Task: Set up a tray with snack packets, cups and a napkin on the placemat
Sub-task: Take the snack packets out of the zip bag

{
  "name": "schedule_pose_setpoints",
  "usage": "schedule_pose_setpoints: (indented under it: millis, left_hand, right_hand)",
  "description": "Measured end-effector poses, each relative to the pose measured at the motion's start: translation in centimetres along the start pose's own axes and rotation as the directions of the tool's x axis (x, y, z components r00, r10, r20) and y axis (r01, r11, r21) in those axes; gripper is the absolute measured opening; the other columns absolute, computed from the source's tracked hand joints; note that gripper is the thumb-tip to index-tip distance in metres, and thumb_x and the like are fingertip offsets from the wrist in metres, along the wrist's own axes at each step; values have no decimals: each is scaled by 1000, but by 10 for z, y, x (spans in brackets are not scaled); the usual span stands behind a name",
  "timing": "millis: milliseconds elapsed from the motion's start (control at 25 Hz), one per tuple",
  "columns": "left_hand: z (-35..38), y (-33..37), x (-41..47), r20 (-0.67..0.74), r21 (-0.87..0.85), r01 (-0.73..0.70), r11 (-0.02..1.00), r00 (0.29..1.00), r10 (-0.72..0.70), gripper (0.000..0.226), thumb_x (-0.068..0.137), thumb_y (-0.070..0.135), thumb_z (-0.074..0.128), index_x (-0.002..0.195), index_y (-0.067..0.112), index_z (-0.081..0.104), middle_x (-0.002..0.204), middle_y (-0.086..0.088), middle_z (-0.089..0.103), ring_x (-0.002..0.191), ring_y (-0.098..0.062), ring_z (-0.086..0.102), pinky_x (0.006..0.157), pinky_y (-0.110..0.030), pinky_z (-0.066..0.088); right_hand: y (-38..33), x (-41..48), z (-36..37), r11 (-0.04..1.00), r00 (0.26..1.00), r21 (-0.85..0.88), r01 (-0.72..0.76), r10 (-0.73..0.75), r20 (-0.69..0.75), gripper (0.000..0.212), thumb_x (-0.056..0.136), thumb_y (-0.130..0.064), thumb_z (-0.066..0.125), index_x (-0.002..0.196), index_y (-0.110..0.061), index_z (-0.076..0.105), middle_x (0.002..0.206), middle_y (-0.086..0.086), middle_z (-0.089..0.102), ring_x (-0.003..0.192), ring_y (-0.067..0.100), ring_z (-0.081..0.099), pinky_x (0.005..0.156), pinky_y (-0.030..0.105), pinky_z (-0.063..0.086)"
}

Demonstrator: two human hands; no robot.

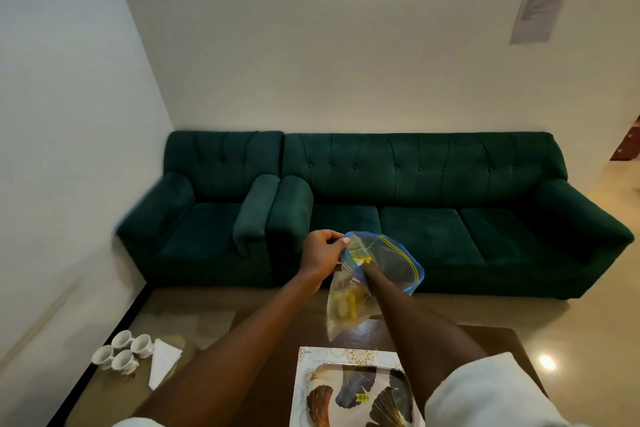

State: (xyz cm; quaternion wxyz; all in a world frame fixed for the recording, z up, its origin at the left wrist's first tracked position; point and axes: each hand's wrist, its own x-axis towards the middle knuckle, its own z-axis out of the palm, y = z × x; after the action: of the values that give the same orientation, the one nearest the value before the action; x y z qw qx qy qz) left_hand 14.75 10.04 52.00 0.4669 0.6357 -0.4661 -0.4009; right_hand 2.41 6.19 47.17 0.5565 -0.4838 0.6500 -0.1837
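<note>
The left hand (323,253) pinches the rim of a clear zip bag (377,274) with a blue edge, holding the mouth open above the table (263,329). The right hand is inside the bag, hidden past the wrist; whether it is clenched on anything cannot be told. Yellow snack packets (346,305) sit in the bag's lower part, which hangs at 12 o'clock from the tray.

The tray (360,395) lies on the placemat (346,355) at 6 o'clock in the view, and no packets, cups or napkin are visible on it (its near part is cut off by the frame). Four white cups (123,352) stand clustered at 9 o'clock from the tray, well apart from it. The folded napkin (162,362) lies just beside them.

Judged step: extraction of packets from the bag.

Hazards:
- The bag is held by one rim only. A pull against the thin plastic may tear it or slip it from the pinch, dropping packets onto the table.
- The mouth may collapse around the wrist and snag a packet on withdrawal.
- The cups stand close together near the table edge; a careless reach could tip one.
</note>
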Motion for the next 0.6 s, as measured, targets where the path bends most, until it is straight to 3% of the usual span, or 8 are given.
schedule_pose_setpoints:
  millis: [80,160,240,320,440,600]
  left_hand:
    - [-2,0,-3,-7,6,-16,1000,1000,16,13,99,17,66,102,7,74,93,-14,77,86,-28,78,66,-38,66]
    - [-6,-1,-3,-24,24,-19,1000,1000,19,14,99,17,66,103,6,74,94,-15,76,87,-29,78,68,-40,67]
    - [-10,-8,-2,-48,49,-1,999,999,4,16,98,17,67,105,4,74,96,-16,76,90,-30,77,73,-46,67]
    - [-12,-22,-2,-76,77,45,996,996,-39,18,98,17,67,106,3,74,98,-17,76,93,-31,77,77,-51,65]
    - [-9,-44,-4,-125,122,122,985,986,-106,18,97,18,68,105,3,74,99,-17,76,94,-33,76,81,-53,64]
    - [-1,-61,-2,-162,154,197,968,972,-172,19,97,17,68,109,2,74,105,-19,76,95,-33,76,81,-51,64]
  right_hand:
    - [10,2,8,994,996,105,22,-13,-87,45,112,-18,35,151,1,45,155,19,49,124,25,54,112,40,44]
    - [8,5,13,998,993,27,55,-52,-105,43,112,-19,35,148,0,50,150,20,54,110,19,50,98,35,45]
    - [0,3,15,981,987,-170,95,-115,-109,26,109,-15,44,118,-4,66,131,20,63,100,20,51,87,32,45]
    - [-7,-5,17,898,986,-436,65,-126,-113,19,103,-11,54,84,-8,59,112,17,68,92,25,60,80,33,53]
    - [-12,-10,15,841,976,-534,87,-179,-123,5,95,-7,59,93,-5,62,105,20,74,97,34,75,81,40,64]
    - [-16,-17,4,796,951,-590,133,-271,-150,6,89,-12,66,86,-8,62,102,13,66,99,33,71,74,34,54]
